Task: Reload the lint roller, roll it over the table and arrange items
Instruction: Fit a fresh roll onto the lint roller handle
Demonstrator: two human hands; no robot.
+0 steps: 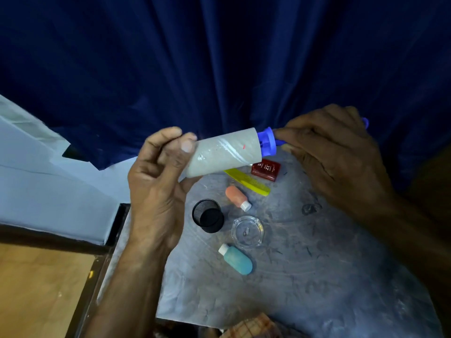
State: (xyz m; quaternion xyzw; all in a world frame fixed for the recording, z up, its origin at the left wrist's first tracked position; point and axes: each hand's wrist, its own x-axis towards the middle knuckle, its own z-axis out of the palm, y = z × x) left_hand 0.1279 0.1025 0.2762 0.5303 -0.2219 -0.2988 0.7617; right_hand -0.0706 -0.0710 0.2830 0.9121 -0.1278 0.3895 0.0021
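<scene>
Reloading step, head view, read from left to right. The left hand (156, 181) is held above the left part of the surface (305, 276), its fingers (170, 132) closed on the near end of the grey roll (224, 152). The roll is held in the air, tilted, with its far end raised toward the right. At that end it is seated against the blue flange of the lint roller (267, 142), so the refill is judged to be nearly or fully pushed home; whether it has locked cannot be told. Further right, the blue handle is pinched just behind the flange by the fingers of the right hand (334, 157), and its tip shows past the knuckles.

Below the roll, resting on the surface, are seen a black mesh cup (208, 215), an orange bottle (238, 197), a yellow comb (247, 181), a red box (266, 170), a clear glass dish (247, 231) and a teal bottle (236, 259).

The reload is taken as the step in hand. The next move is judged to call for a final seating push along the handle's axis, then release by the left hand before rolling is begun.
</scene>
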